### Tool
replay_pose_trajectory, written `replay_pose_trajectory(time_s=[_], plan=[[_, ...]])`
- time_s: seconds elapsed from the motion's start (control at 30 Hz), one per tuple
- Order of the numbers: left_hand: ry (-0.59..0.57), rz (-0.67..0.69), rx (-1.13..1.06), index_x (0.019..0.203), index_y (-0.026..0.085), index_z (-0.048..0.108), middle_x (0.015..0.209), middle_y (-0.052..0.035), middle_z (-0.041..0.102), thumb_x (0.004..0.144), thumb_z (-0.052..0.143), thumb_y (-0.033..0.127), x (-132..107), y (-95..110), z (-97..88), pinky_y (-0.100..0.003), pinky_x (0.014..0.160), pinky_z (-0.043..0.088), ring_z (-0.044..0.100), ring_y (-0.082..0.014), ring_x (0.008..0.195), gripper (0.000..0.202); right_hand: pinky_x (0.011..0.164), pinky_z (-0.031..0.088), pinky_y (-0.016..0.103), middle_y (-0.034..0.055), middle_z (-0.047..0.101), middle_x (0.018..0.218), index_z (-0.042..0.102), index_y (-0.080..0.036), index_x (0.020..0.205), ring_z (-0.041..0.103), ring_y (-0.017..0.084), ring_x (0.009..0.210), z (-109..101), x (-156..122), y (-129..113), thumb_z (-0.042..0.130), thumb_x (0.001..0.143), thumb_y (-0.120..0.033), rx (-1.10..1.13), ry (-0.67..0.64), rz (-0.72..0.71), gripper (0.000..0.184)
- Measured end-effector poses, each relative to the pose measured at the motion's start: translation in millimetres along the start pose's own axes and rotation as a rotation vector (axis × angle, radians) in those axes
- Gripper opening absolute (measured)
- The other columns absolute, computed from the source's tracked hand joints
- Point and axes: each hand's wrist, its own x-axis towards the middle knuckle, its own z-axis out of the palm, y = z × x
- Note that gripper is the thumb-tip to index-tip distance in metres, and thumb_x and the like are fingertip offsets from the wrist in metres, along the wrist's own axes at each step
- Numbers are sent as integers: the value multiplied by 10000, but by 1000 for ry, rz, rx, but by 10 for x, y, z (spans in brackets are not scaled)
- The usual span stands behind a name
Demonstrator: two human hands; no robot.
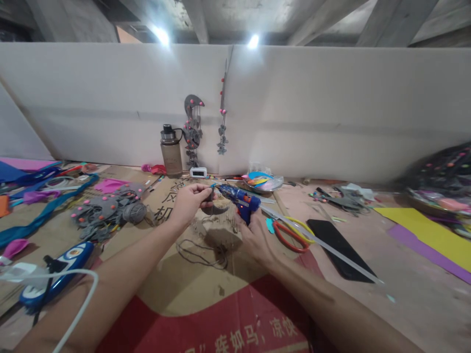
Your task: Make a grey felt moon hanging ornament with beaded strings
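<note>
My left hand (194, 200) pinches a small dark grey piece (210, 197), apparently felt, between thumb and fingertips; the fingers partly hide it. A teal bit shows at its upper edge. My right hand (253, 235) is wrapped round the handle of a blue hot glue gun (241, 198), whose nozzle points left and nearly meets the pinched piece. From the gun's back a long translucent glue stick (331, 249) slants down to the right. Below the hands, a loop of grey cord (202, 255) lies on the printed cardboard (176, 289).
Scissors (292, 238) with red and yellow handles and a black phone (340, 250) lie at right. A grey felt pile (110, 211) and a blue power strip (59, 274) are at left. A bottle (171, 154) stands behind; felt hangings (193, 125) are on the white panel (312, 108).
</note>
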Motion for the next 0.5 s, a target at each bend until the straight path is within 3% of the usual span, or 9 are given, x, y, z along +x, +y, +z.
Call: replay_pose_trajectory(time_s=[0.23,0.4,0.5], plan=[[-2,9,15,767,116,662,764,-81,699,658,730,395,3,-4,5,-255,614,549,640,-143,692,308,877,446,374,121,661,1039,608,-148,1121,593,244,951,-6,3,-1,458,883,-401,0,-2,-2,378],[-2,19,23,784,126,667,778,-88,706,651,726,412,6,-14,3,-289,638,551,654,-169,725,320,873,446,386,115,659,1014,627,-160,1052,594,246,932,-13,5,-10,471,873,-411,17,38,-1,345],[68,145,208,796,142,680,766,-79,706,689,692,393,20,-31,-53,-320,676,549,659,-182,718,273,820,456,382,103,660,945,624,-148,1017,589,239,860,-1,2,32,483,863,-423,32,88,33,345]])
